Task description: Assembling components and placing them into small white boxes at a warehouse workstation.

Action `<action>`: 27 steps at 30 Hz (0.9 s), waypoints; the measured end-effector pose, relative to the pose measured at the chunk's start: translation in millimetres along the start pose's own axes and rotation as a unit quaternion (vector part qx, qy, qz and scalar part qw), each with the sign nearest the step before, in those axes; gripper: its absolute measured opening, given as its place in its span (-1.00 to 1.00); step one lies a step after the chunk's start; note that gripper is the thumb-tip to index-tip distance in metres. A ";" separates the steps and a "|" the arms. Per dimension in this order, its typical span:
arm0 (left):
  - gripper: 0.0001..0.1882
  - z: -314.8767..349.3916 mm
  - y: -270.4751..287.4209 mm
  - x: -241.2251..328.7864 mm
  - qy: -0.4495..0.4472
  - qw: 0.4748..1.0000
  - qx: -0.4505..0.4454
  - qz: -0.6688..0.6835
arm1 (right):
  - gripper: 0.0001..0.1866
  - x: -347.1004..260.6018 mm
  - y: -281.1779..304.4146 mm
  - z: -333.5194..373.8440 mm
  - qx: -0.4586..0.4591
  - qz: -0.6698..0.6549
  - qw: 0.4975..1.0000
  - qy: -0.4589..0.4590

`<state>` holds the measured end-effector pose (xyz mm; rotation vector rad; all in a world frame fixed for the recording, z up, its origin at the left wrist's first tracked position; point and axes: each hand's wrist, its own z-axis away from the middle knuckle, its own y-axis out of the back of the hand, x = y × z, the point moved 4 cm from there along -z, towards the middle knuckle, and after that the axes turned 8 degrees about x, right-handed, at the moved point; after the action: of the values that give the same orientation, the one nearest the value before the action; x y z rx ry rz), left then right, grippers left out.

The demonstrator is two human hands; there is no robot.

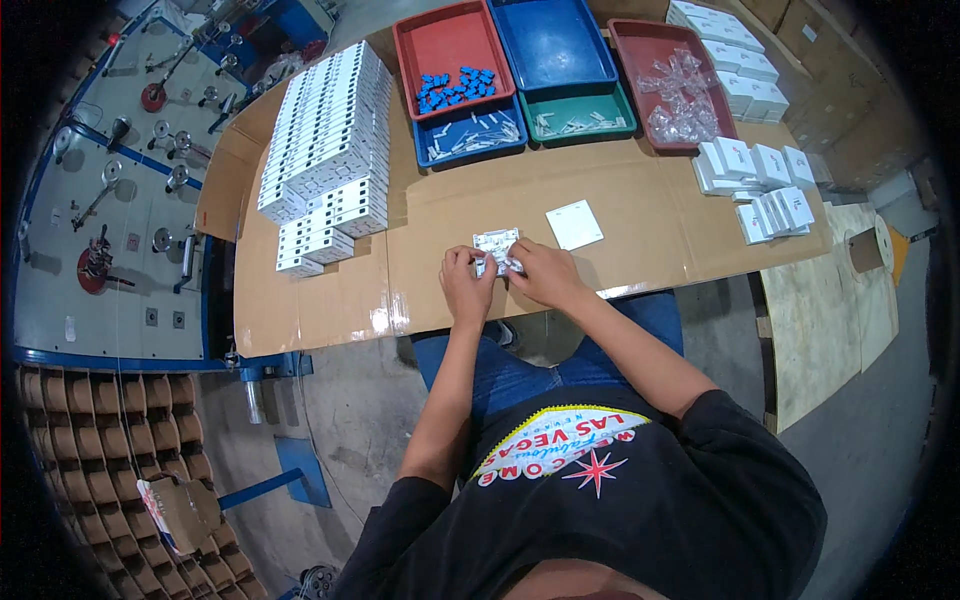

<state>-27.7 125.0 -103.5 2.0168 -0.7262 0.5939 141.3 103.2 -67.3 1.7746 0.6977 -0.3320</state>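
Your forearms (447, 385) converge; left hand (467, 285) and right hand (547, 275) grip the white module (497, 240) from both sides near the desk (335, 305) front edge. Open surface extends left to white stacks (335, 125); a white plate (575, 226) lies right.

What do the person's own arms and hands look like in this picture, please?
The left hand and right hand are bare, with no gloves. The left forearm and right forearm are uncovered, with no watch or bracelet visible. The left sleeve and right sleeve are black and short.
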 end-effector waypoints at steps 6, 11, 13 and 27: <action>-0.50 -2.8 2.3 -4.6 0.038 0.997 -0.047 0.049 | -0.67 9.7 -6.5 5.0 -0.004 0.002 1.000 0.027; -0.16 -2.0 3.9 0.5 0.027 0.996 -0.081 0.032 | -0.62 23.3 -5.4 9.6 0.038 -0.038 0.998 0.028; -0.06 -2.5 6.4 7.1 -0.029 0.998 -0.052 -0.003 | -0.62 28.6 -4.7 9.3 0.043 -0.049 0.997 0.035; -0.17 -4.5 9.2 16.5 -0.071 0.992 -0.101 -0.030 | -0.63 30.0 4.7 -3.4 -0.049 -0.129 0.990 -0.010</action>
<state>-22.8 120.6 -85.2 1.8977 -0.7744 0.3291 167.3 114.2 -79.0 1.5884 0.9171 -0.4822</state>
